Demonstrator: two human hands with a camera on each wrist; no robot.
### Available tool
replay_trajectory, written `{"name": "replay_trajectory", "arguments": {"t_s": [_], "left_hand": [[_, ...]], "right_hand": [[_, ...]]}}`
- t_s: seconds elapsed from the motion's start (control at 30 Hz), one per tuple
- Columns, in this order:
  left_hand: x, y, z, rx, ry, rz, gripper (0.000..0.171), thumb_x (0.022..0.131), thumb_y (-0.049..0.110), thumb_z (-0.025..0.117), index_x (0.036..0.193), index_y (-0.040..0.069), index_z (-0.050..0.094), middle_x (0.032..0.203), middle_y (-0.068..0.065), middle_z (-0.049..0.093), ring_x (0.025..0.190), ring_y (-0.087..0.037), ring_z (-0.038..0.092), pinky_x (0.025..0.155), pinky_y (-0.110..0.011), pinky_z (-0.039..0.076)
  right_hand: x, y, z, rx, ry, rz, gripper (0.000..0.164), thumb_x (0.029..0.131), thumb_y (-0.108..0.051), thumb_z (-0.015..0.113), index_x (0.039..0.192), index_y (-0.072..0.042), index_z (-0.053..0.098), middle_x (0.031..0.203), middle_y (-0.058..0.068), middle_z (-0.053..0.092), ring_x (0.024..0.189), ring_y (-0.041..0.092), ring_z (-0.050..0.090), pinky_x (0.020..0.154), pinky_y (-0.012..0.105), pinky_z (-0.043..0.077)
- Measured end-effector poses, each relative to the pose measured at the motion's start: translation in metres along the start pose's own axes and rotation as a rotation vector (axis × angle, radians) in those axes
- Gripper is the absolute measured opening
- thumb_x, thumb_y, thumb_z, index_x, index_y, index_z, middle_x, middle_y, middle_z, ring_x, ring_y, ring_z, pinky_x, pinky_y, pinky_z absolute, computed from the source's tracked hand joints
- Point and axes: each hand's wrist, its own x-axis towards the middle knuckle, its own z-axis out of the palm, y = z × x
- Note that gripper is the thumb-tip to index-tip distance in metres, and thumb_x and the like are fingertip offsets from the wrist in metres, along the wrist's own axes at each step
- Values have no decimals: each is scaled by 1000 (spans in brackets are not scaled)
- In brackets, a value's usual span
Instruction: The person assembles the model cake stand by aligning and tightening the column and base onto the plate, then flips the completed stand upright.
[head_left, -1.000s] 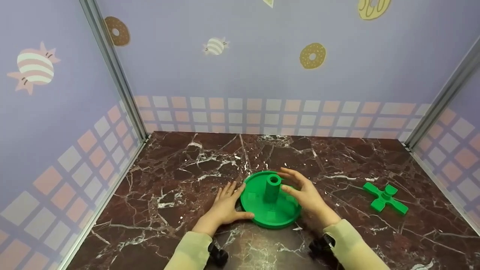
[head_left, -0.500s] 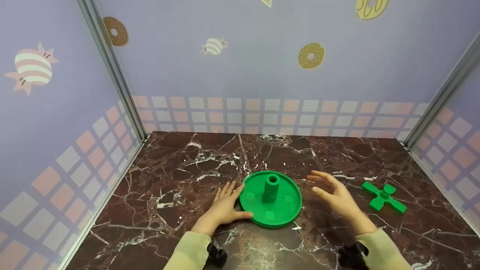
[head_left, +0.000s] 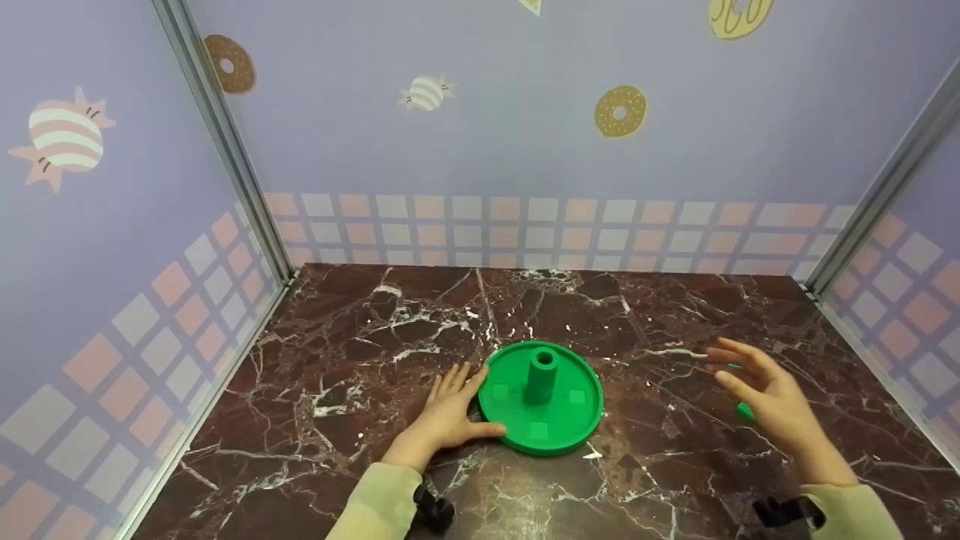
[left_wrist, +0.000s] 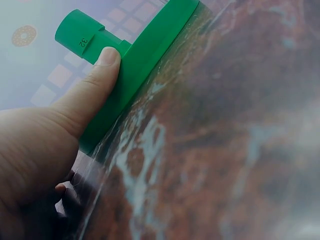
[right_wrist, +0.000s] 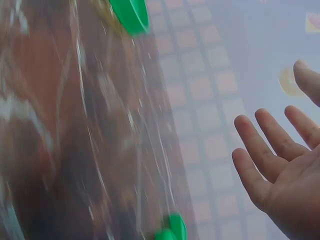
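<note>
A round green disc [head_left: 540, 409] with an upright hollow post [head_left: 542, 373] in its middle lies on the marble table. My left hand [head_left: 450, 409] lies flat beside the disc's left rim, thumb against the rim [left_wrist: 107, 65]. My right hand [head_left: 757, 390] hovers open above the table at the right, fingers spread [right_wrist: 265, 150], over a green cross-shaped piece [head_left: 744, 409], most of which it hides. The right hand holds nothing.
The dark red marble tabletop [head_left: 360, 352] is boxed in by lilac walls at the left, back and right, with metal corner posts [head_left: 225, 142]. Part of the green piece [right_wrist: 170, 230] shows at the bottom of the right wrist view.
My right hand has left the green disc and swung right, until it hangs over the cross-shaped piece. The left hand and the disc have stayed put.
</note>
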Motion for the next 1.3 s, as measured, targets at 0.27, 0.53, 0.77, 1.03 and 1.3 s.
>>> {"name": "replay_trajectory", "arguments": {"t_s": [0.27,0.53,0.77,1.03,1.3], "left_hand": [[1,-1,0,2,8,0,112,80,61,81,165,14,26,170,-26,17,160,-45,10,130,-63,3],[-1,0,-1,-15,8,1,111,80,61,80,165,15,26,170,-25,17,160,-45,9,129,-64,3],[0,0,0,-8,0,-3,111,80,63,79,166,17,25,171,-24,16,160,-44,8,130,-63,2],[0,0,0,-1,-1,1,111,80,62,79,165,15,25,171,-25,16,160,-45,9,129,-64,3],[0,0,0,-1,0,3,111,80,62,80,165,15,25,170,-26,17,160,-45,10,129,-64,4]], "right_hand": [[-18,24,-48,69,80,31,52,103,-1,58,153,-3,45,128,-25,66,108,-10,67,86,6,53],[-31,53,-80,42,145,142,53,103,-7,61,153,-21,49,123,-35,63,104,-17,64,79,6,55],[-34,76,-84,-42,175,274,54,99,-14,70,147,-32,52,113,-45,58,98,-23,58,75,4,51],[-33,92,-82,-114,106,462,73,95,-27,77,157,-12,41,101,-49,47,91,-26,48,73,7,50],[-29,98,-82,-301,37,497,84,91,-23,81,153,10,35,138,26,63,90,-23,47,70,9,49]]}}
